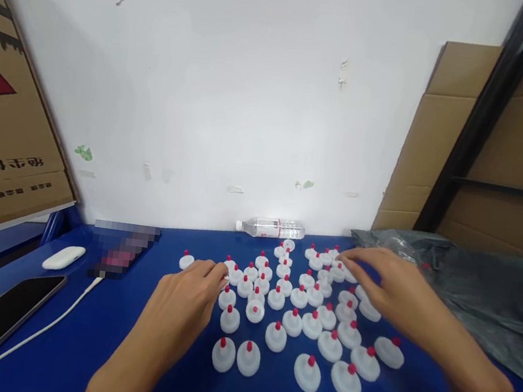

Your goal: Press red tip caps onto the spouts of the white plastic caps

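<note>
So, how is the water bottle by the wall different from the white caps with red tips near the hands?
The water bottle is clear and long; the caps are opaque white, short and round. The bottle lies on its side, while the caps stand upright with red tips up. The bottle is single and untouched; the caps are many, with the left hand and right hand among them. Both rest on the blue table.

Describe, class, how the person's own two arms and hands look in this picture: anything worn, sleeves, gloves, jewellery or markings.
Both are bare. The left hand and right hand wear no gloves, and no rings or watch show. Both forearms are uncovered as far as the picture's lower edge, with no sleeve in view. No markings or straps can be seen on either arm.
</note>
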The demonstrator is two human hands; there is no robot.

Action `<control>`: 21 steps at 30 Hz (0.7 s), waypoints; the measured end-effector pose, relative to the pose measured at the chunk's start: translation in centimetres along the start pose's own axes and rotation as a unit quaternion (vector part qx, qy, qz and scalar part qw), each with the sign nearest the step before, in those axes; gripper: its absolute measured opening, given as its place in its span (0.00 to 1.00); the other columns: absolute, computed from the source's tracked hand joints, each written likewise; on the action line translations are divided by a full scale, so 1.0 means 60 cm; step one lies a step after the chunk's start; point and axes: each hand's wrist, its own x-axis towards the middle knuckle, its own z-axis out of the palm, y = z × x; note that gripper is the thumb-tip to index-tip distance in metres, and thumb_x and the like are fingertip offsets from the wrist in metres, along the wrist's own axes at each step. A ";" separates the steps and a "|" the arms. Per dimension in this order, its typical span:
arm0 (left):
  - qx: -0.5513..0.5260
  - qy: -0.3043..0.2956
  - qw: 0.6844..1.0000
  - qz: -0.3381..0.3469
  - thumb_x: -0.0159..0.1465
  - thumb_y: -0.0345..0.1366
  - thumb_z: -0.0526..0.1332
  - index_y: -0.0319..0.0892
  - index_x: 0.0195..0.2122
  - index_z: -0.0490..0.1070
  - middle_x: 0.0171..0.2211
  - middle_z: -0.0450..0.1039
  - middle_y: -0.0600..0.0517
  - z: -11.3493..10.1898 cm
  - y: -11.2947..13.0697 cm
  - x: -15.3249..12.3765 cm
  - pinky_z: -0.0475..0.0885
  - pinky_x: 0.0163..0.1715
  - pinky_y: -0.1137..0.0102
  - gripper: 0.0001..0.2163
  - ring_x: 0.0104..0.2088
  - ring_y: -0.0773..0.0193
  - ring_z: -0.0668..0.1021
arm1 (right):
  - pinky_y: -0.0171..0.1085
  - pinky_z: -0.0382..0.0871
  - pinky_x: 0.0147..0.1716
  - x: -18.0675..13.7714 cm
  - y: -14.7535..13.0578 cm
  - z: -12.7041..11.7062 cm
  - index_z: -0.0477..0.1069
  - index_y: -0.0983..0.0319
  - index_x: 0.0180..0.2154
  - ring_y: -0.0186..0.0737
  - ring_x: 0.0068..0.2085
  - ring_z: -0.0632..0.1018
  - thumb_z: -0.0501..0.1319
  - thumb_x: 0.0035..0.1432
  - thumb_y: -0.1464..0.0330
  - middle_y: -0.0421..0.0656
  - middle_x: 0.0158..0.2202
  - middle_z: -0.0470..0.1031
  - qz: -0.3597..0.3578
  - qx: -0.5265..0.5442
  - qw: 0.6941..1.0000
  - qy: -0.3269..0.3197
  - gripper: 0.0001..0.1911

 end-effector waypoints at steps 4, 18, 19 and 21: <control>-0.154 0.015 0.987 0.031 0.79 0.34 0.48 0.47 0.50 0.70 0.45 0.81 0.49 0.010 0.006 -0.003 0.73 0.40 0.66 0.11 0.44 0.56 0.83 | 0.52 0.74 0.51 -0.005 0.055 -0.018 0.82 0.56 0.45 0.57 0.51 0.83 0.54 0.71 0.53 0.47 0.48 0.86 0.052 -0.001 0.998 0.019 0.22; -0.224 0.006 0.968 0.114 0.77 0.32 0.46 0.48 0.44 0.65 0.45 0.82 0.50 0.051 0.039 -0.007 0.75 0.50 0.63 0.10 0.47 0.57 0.81 | 0.50 0.72 0.52 -0.010 0.072 -0.044 0.81 0.56 0.47 0.55 0.51 0.83 0.53 0.73 0.53 0.46 0.49 0.86 0.107 0.040 0.993 -0.035 0.22; -0.223 -0.001 0.967 0.120 0.77 0.32 0.46 0.48 0.44 0.66 0.44 0.82 0.50 0.049 0.039 -0.006 0.75 0.49 0.63 0.10 0.46 0.56 0.81 | 0.50 0.72 0.52 -0.009 0.067 -0.044 0.81 0.56 0.46 0.54 0.50 0.84 0.52 0.73 0.53 0.46 0.49 0.86 0.101 0.044 0.993 -0.046 0.22; -0.222 -0.009 0.966 0.129 0.77 0.33 0.45 0.48 0.44 0.66 0.44 0.82 0.49 0.050 0.038 -0.005 0.75 0.47 0.62 0.11 0.45 0.55 0.82 | 0.49 0.72 0.54 -0.008 0.056 -0.039 0.82 0.56 0.47 0.53 0.51 0.83 0.52 0.74 0.53 0.45 0.49 0.86 0.085 0.057 0.992 -0.070 0.23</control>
